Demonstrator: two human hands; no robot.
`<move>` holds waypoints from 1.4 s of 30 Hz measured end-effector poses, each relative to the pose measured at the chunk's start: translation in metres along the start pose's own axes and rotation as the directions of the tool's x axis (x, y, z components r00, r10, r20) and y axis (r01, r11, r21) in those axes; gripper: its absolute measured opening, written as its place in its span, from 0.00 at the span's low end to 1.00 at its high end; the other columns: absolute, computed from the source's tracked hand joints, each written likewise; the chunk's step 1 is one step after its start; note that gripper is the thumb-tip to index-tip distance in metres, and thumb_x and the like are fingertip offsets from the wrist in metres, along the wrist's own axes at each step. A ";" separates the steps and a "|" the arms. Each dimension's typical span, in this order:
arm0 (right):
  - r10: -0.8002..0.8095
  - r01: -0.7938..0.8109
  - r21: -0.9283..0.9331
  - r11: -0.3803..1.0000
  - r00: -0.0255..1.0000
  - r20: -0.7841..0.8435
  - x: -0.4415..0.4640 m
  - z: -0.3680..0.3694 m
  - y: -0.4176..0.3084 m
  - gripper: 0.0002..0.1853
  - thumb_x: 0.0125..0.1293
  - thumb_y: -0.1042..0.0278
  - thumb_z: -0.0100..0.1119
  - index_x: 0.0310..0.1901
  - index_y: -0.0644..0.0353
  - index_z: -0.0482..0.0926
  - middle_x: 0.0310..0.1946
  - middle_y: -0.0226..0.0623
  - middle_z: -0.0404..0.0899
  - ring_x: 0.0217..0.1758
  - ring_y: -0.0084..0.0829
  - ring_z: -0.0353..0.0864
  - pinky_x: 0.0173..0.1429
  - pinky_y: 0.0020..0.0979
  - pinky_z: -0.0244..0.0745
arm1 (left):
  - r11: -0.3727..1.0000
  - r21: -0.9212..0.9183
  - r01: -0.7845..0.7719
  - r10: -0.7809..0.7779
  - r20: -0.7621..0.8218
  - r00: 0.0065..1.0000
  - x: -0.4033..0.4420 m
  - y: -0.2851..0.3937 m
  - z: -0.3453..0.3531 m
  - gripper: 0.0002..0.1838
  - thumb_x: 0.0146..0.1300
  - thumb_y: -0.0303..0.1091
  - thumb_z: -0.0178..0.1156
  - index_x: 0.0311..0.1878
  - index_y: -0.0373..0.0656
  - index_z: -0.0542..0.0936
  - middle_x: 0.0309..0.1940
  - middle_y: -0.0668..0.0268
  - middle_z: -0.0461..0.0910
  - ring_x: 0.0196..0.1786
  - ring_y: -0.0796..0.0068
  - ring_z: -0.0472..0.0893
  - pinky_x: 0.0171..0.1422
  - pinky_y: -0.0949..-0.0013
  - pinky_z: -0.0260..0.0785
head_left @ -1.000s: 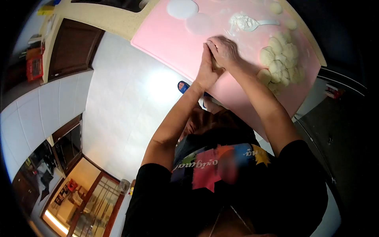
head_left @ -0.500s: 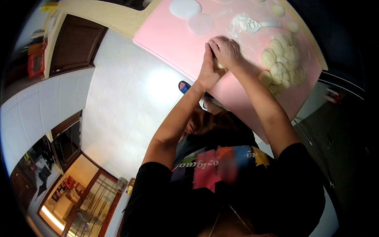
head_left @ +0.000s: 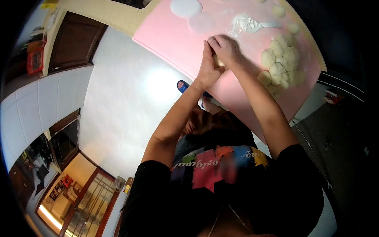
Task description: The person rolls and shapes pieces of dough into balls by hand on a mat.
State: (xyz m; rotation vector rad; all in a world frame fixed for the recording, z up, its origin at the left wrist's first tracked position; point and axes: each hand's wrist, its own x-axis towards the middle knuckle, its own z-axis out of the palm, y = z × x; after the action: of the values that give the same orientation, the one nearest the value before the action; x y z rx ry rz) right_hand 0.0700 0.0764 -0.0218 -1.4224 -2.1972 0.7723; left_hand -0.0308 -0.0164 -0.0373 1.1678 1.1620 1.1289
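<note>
Over the pink mat (head_left: 166, 39), my left hand (head_left: 209, 67) and my right hand (head_left: 225, 49) are cupped together around a piece of pale dough (head_left: 218, 61). Only a little of the dough shows between the palms. My right hand lies over the fingers of my left one. To their right rests a pile of dough balls (head_left: 282, 59), some of them touching. Beyond the hands, a white spoon (head_left: 266, 25) lies with its bowl in white flour (head_left: 245, 23).
Two round pale discs, one white (head_left: 186, 7) and one translucent (head_left: 201, 23), lie at the mat's far left. Single dough balls (head_left: 278, 11) sit near the far right edge. A beige counter edge (head_left: 122, 15) borders the mat, with tiled floor (head_left: 118, 98) below left.
My right hand has shifted slightly over the left, and a bit more dough shows between the palms. The spoon and the dough pile have stayed in place on the mat.
</note>
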 end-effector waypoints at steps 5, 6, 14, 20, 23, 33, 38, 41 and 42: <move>0.306 -0.180 0.330 0.927 0.871 -0.384 -0.064 0.039 -0.011 0.17 0.74 0.55 0.52 0.46 0.63 0.79 0.42 0.52 0.81 0.49 0.49 0.79 0.57 0.46 0.73 | 0.903 0.429 -0.024 0.019 0.015 1.000 -0.041 0.009 0.015 0.65 0.52 0.29 0.74 0.79 0.29 0.32 0.78 0.40 0.48 0.81 0.45 0.51 0.84 0.53 0.46; 0.113 -0.047 0.169 0.984 0.906 -0.409 -0.065 0.034 -0.006 0.15 0.74 0.58 0.53 0.47 0.62 0.79 0.42 0.49 0.82 0.49 0.48 0.81 0.57 0.44 0.74 | 0.812 0.581 -0.049 0.042 0.026 0.999 -0.050 0.009 0.014 0.66 0.51 0.31 0.75 0.78 0.28 0.33 0.78 0.38 0.45 0.80 0.42 0.50 0.84 0.51 0.44; 0.165 -0.150 0.267 0.952 0.986 -0.032 -0.009 0.024 0.005 0.20 0.75 0.51 0.50 0.46 0.62 0.82 0.35 0.48 0.84 0.42 0.47 0.83 0.51 0.40 0.76 | 0.993 0.117 0.000 0.003 -0.032 0.999 0.004 0.000 -0.006 0.66 0.55 0.25 0.73 0.77 0.29 0.26 0.76 0.37 0.51 0.79 0.46 0.57 0.82 0.57 0.51; -0.074 0.123 0.092 0.988 0.908 -0.412 -0.076 0.024 -0.008 0.09 0.73 0.66 0.56 0.42 0.63 0.81 0.35 0.41 0.81 0.42 0.42 0.81 0.50 0.41 0.76 | 0.890 0.432 -0.144 0.144 0.033 0.989 -0.049 -0.003 0.011 0.63 0.50 0.24 0.72 0.79 0.29 0.36 0.77 0.39 0.49 0.78 0.42 0.55 0.82 0.52 0.49; 0.407 -0.357 0.424 0.832 0.913 -0.031 -0.065 0.023 -0.002 0.11 0.73 0.61 0.57 0.40 0.60 0.81 0.31 0.45 0.82 0.33 0.42 0.81 0.41 0.41 0.76 | 0.911 0.387 -0.142 0.159 -0.014 0.987 -0.050 -0.009 -0.036 0.57 0.55 0.27 0.64 0.81 0.37 0.37 0.79 0.44 0.45 0.81 0.47 0.50 0.85 0.51 0.43; -0.281 0.365 -0.280 0.888 0.912 0.297 -0.075 -0.017 -0.015 0.37 0.69 0.36 0.55 0.73 0.48 0.65 0.71 0.36 0.69 0.77 0.38 0.60 0.79 0.57 0.48 | 0.520 0.781 0.346 0.257 -0.530 0.808 0.007 -0.008 -0.092 0.41 0.66 0.40 0.56 0.76 0.29 0.52 0.75 0.40 0.56 0.79 0.43 0.53 0.82 0.44 0.40; 0.182 -0.063 -0.760 0.647 0.981 0.073 -0.008 -0.051 0.001 0.37 0.75 0.37 0.44 0.78 0.49 0.58 0.81 0.42 0.47 0.85 0.44 0.39 0.83 0.57 0.31 | 0.425 0.785 0.451 0.182 -0.562 0.807 0.011 -0.006 -0.089 0.39 0.76 0.52 0.43 0.78 0.31 0.52 0.78 0.44 0.54 0.82 0.47 0.48 0.83 0.43 0.36; 0.117 -0.151 -0.656 0.739 0.989 -0.096 -0.078 -0.040 0.047 0.38 0.75 0.38 0.45 0.78 0.52 0.57 0.81 0.52 0.45 0.85 0.47 0.36 0.82 0.60 0.30 | 0.403 0.787 0.467 0.113 -0.549 0.828 0.013 -0.001 -0.087 0.40 0.76 0.53 0.41 0.78 0.31 0.51 0.79 0.45 0.53 0.82 0.48 0.48 0.83 0.44 0.34; 0.238 -0.157 -0.733 0.662 0.971 0.006 -0.098 -0.029 0.023 0.38 0.75 0.36 0.43 0.79 0.50 0.56 0.81 0.52 0.45 0.85 0.48 0.36 0.82 0.58 0.34 | 0.406 0.781 0.474 0.106 -0.555 0.825 0.014 -0.002 -0.086 0.40 0.76 0.53 0.41 0.78 0.31 0.51 0.79 0.45 0.53 0.82 0.48 0.48 0.83 0.44 0.34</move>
State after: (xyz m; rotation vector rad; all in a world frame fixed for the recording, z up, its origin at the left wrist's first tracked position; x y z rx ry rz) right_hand 0.1423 0.0002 -0.0181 -2.0525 -2.6014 -0.0410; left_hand -0.1153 0.0033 -0.0439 1.4635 2.5142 0.5583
